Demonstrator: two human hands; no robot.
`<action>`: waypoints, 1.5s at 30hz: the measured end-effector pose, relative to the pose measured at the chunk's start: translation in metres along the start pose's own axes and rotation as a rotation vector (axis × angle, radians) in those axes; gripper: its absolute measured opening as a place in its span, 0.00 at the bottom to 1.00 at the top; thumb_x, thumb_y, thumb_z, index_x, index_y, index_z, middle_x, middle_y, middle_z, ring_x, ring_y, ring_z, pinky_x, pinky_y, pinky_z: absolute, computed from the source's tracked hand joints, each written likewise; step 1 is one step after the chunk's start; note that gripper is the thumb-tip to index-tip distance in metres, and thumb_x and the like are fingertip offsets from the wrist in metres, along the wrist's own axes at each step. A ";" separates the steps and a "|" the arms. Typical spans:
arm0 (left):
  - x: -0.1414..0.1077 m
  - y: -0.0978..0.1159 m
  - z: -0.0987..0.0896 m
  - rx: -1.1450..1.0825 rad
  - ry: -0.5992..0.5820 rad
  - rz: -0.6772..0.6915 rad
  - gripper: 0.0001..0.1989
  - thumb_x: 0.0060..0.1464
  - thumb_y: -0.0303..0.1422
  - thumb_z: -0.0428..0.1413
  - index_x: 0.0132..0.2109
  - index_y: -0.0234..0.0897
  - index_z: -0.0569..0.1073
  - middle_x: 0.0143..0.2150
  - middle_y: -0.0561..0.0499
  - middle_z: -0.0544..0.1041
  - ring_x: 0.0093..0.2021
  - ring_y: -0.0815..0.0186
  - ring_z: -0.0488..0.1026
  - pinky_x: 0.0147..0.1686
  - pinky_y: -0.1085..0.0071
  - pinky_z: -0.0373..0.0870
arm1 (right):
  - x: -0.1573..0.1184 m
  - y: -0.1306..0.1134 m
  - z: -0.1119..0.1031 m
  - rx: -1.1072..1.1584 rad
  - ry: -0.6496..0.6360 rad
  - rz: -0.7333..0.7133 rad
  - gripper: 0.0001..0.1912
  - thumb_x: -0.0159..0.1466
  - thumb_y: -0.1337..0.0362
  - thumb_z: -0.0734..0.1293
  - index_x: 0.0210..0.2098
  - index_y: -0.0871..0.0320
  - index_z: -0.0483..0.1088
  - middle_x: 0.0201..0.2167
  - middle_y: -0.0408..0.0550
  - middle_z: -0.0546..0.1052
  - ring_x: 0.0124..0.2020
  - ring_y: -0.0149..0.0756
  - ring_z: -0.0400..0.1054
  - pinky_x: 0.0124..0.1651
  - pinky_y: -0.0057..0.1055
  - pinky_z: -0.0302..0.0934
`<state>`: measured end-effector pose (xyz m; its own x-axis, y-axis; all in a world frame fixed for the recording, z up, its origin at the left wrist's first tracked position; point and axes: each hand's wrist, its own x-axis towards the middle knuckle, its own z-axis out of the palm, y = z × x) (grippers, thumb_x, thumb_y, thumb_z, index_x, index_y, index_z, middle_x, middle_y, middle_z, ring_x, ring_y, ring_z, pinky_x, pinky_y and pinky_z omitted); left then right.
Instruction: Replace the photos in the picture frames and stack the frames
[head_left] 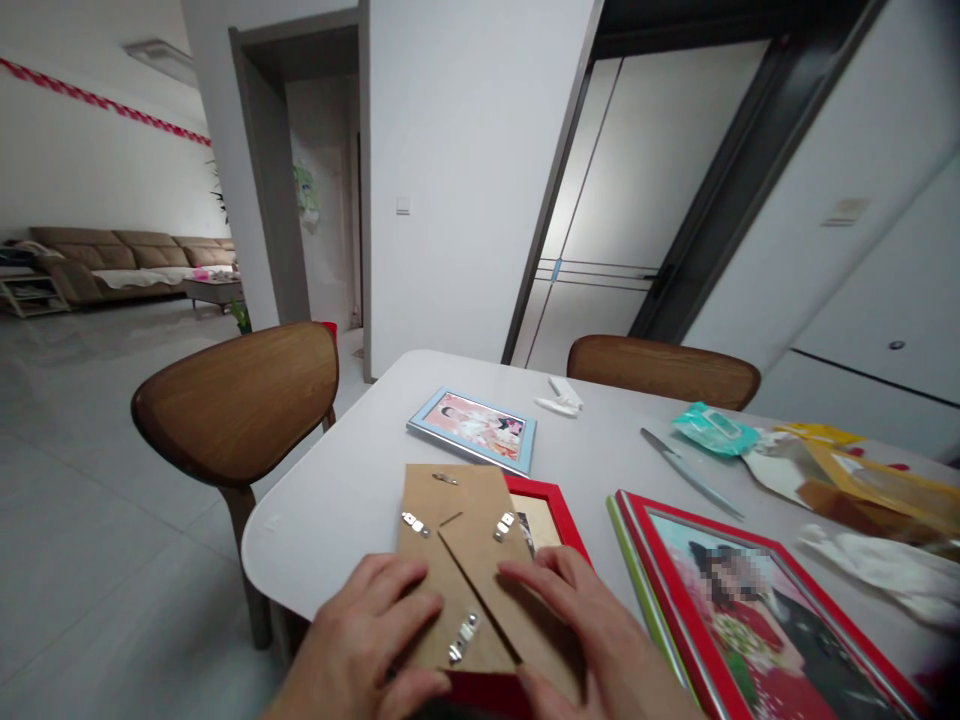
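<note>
A brown picture-frame backing board (469, 570) with several metal turn clips and a long diagonal slit lies in front of me. My left hand (367, 630) is on its left side, fingers bent over the top and thumb near the lower edge. My right hand (585, 630) holds its right side, with the index finger on the surface and the thumb by the near edge. Under the board, partly covered, is a red picture frame (553, 500) with part of a photo showing. Just beyond lies a light blue framed photo (476, 428), face up.
At right, a red framed photo (780, 625) rests on a green frame (637, 560). Behind them are a knife (690, 472), a teal wipes packet (714, 430), a yellow-brown wrapper (870, 485) and crumpled white tissue (885, 565). Wooden chairs (247, 400) stand at the white table (322, 510).
</note>
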<state>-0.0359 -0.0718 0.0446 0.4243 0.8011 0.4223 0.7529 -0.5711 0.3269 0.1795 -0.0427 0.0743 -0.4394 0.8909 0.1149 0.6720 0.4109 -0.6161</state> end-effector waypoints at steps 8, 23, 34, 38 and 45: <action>0.040 0.029 0.050 -0.106 -0.186 -0.049 0.10 0.45 0.33 0.55 0.38 0.38 0.70 0.43 0.48 0.72 0.41 0.60 0.68 0.41 0.65 0.67 | -0.022 0.050 -0.007 -0.157 -0.015 0.171 0.21 0.48 0.66 0.60 0.42 0.56 0.67 0.40 0.50 0.65 0.44 0.39 0.61 0.48 0.33 0.56; 0.024 0.017 0.053 -0.137 -0.225 -0.067 0.19 0.34 0.39 0.63 0.35 0.36 0.70 0.51 0.43 0.68 0.51 0.55 0.64 0.52 0.53 0.56 | -0.003 0.059 0.000 -0.344 -0.038 0.010 0.14 0.57 0.62 0.57 0.41 0.53 0.67 0.38 0.51 0.66 0.39 0.38 0.59 0.42 0.36 0.56; 0.026 0.022 0.052 -0.087 -0.299 -0.090 0.16 0.41 0.41 0.58 0.34 0.33 0.71 0.52 0.41 0.67 0.52 0.55 0.64 0.52 0.53 0.57 | 0.020 0.068 0.007 -0.537 0.032 0.042 0.15 0.60 0.64 0.54 0.35 0.63 0.69 0.37 0.56 0.67 0.41 0.42 0.59 0.45 0.40 0.56; 0.025 0.022 0.050 -0.078 -0.299 -0.089 0.16 0.41 0.40 0.57 0.34 0.33 0.71 0.51 0.41 0.68 0.51 0.54 0.64 0.52 0.53 0.58 | 0.010 0.070 0.004 -0.469 0.024 0.040 0.18 0.59 0.62 0.55 0.43 0.66 0.66 0.45 0.59 0.64 0.48 0.44 0.56 0.50 0.41 0.54; 0.025 0.023 0.050 -0.115 -0.279 -0.129 0.15 0.38 0.37 0.59 0.35 0.33 0.71 0.51 0.43 0.68 0.52 0.56 0.63 0.54 0.56 0.55 | -0.001 0.049 0.015 -0.410 -0.006 -0.183 0.17 0.57 0.66 0.57 0.44 0.59 0.66 0.47 0.55 0.66 0.48 0.43 0.57 0.49 0.43 0.55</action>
<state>0.0169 -0.0556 0.0206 0.4626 0.8773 0.1281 0.7546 -0.4654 0.4625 0.2037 -0.0264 0.0323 -0.5757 0.7957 0.1885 0.7630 0.6056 -0.2261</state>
